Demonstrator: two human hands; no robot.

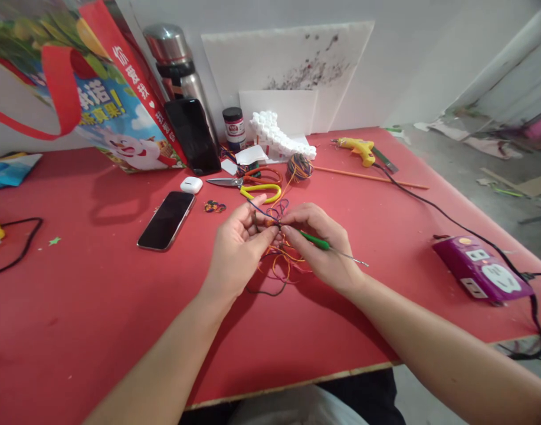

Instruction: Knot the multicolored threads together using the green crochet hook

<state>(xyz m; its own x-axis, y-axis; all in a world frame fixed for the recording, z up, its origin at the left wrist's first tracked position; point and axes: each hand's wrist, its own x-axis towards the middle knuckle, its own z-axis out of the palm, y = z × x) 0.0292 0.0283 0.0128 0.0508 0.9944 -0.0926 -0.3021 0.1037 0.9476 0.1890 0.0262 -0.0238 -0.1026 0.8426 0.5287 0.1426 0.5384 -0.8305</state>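
Observation:
Over the middle of the red table, my left hand (241,239) pinches a small piece of multicoloured crochet work, mostly hidden by the fingers. A strand of yarn runs up over the left fingers. My right hand (321,242) is closed on a crochet hook (317,239) with a green grip. Its metal shaft sticks out past the palm to the right, and the end at the work is hidden. Loose orange, pink and dark yarn strands (281,265) hang below both hands. Behind them sits a ball of multicoloured yarn (300,167), with one orange strand leading toward the fingers.
Scissors (264,193) with red and yellow handles lie just beyond my hands. On the left are a phone (167,221), a white earbud case (191,185) and a small crocheted piece (215,206). A yellow glue gun (358,150) and a purple power strip (480,268) are at right.

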